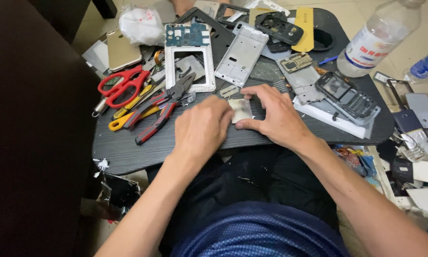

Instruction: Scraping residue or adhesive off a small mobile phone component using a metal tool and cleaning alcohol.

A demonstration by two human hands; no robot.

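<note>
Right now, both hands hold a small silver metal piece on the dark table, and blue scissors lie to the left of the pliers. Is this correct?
Not quite: the scissors are red, not blue, as the head view shows. The rest holds: left hand and right hand hold the small silver metal piece on the dark table, the scissors left of the pliers.

hands: 2, left hand, right hand | small metal plates held between them: 1 | red scissors: 1, left | pliers: 1 | plastic bottles: 2, large, small, upper right | gold phone backs: 1, upper left
</note>
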